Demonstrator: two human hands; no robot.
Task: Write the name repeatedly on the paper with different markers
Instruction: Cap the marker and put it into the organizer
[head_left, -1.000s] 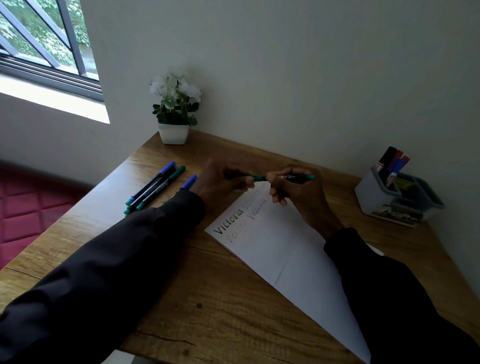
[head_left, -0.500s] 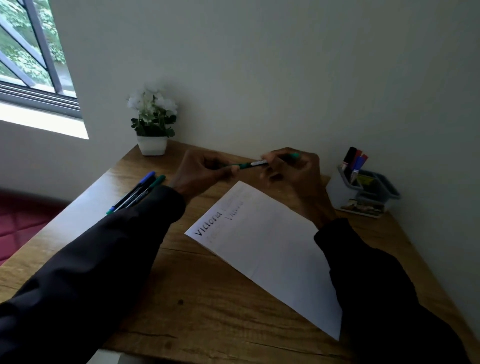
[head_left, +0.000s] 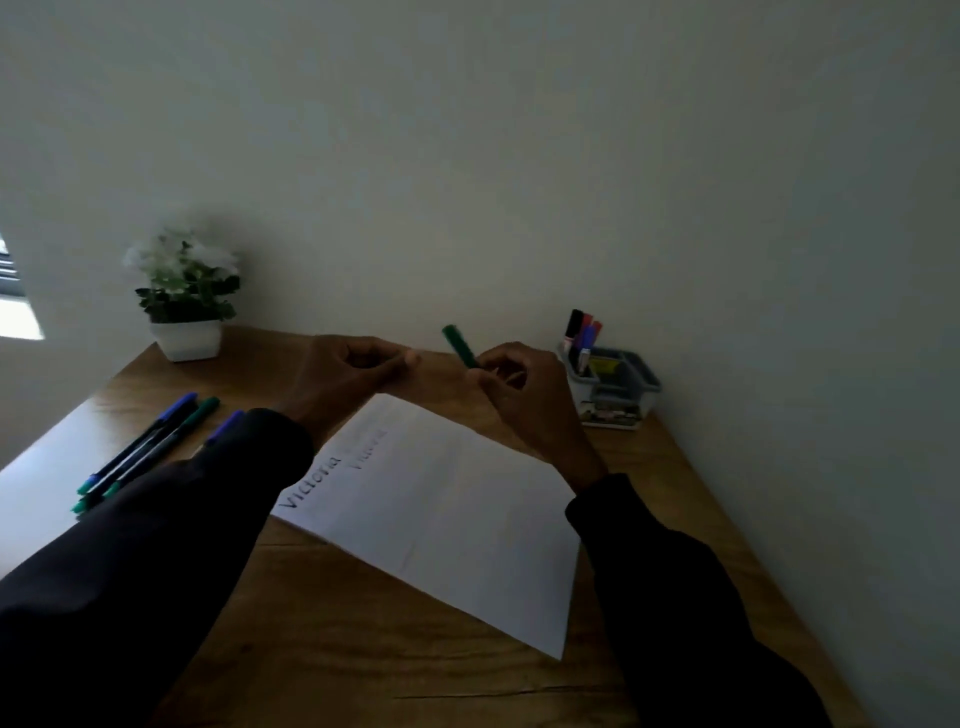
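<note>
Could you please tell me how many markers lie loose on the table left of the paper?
3: a blue-capped marker farthest left, a green-capped marker beside it, a second blue-capped marker partly under the left sleeve. Others may be hidden.

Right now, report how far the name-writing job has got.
Done: "Victoria" stands in dark ink on the paper, with a fainter copy beside it. In hand: the right hand grips a green marker, off the sheet; whether the left hand holds its cap is unclear. Left: most of the paper is blank; more markers stand in the grey organizer.
</note>
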